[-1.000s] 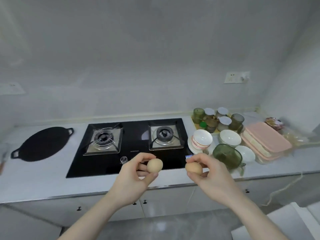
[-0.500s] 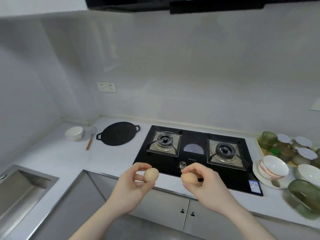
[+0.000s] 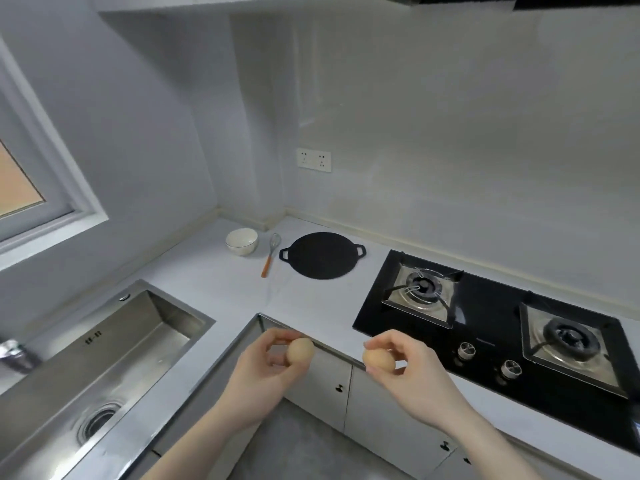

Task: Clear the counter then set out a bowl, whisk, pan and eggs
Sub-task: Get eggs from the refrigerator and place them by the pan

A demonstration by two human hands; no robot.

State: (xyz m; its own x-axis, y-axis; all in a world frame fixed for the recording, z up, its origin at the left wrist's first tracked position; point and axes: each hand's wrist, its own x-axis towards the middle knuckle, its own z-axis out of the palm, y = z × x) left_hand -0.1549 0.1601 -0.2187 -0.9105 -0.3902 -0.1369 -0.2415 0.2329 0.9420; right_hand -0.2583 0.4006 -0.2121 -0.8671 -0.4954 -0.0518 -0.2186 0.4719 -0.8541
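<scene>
While the left hand (image 3: 258, 370) pinches one smooth tan egg (image 3: 300, 352), the right hand (image 3: 407, 370) pinches another egg (image 3: 378, 360); beyond lie a white bowl (image 3: 241, 241), wire whisk (image 3: 270, 254), flat black pan (image 3: 322, 255) and steel sink (image 3: 100, 368).

Each hand pinches one brown egg: left hand (image 3: 258, 372) and left egg (image 3: 300, 350), right hand (image 3: 412, 372) and right egg (image 3: 378, 360). On the counter (image 3: 214, 282) behind, a white bowl (image 3: 241, 241), whisk (image 3: 271, 254) and black pan (image 3: 322, 255) sit in a row.
</scene>
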